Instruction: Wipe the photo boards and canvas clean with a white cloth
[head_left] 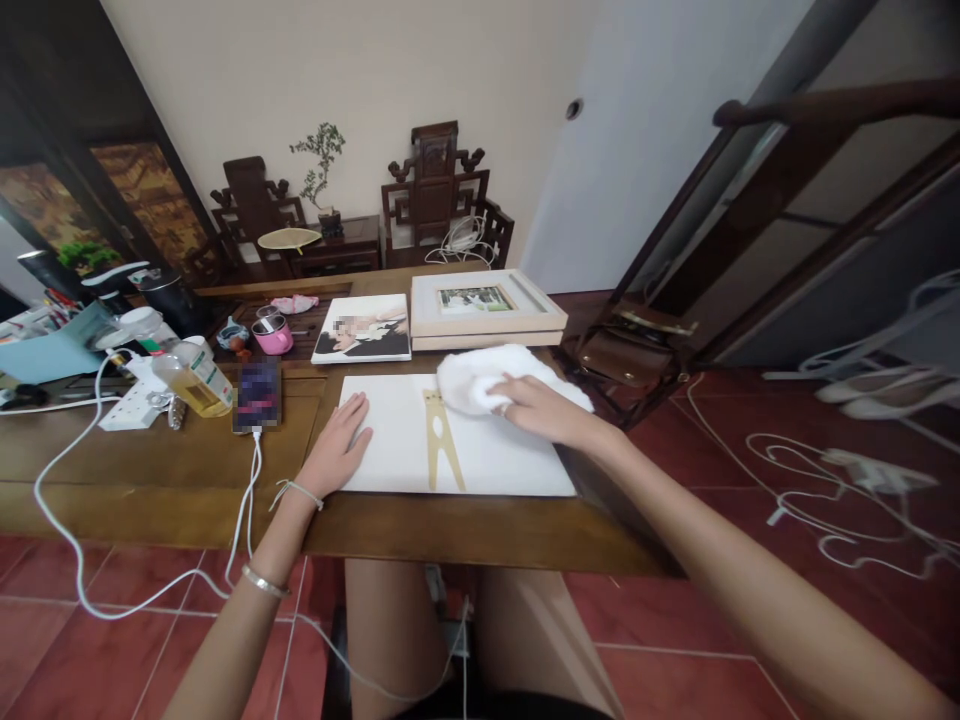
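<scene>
A white rectangular panel [386, 440] lies flat at the table's front edge, with a gold-coloured, two-legged piece [435, 450] along its middle, perhaps a frame's back stand. My left hand [343, 445] rests palm down on the panel's left side, fingers stretched out and holding nothing. Over the panel's upper right, my right hand [529, 405] grips a fluffy white cloth [480, 370], which covers that corner. Part of the cloth bunches up between the fingers. The cloth also hides the top right end of the gold piece.
Behind the panel are a photo print [367, 335] and stacked wooden picture frames [487, 318]. To the left stand a pink cup [274, 335], an oil-coloured bottle [199, 385], a phone [256, 398] and a power strip [135, 405]. White cables [71, 530] hang over the front edge.
</scene>
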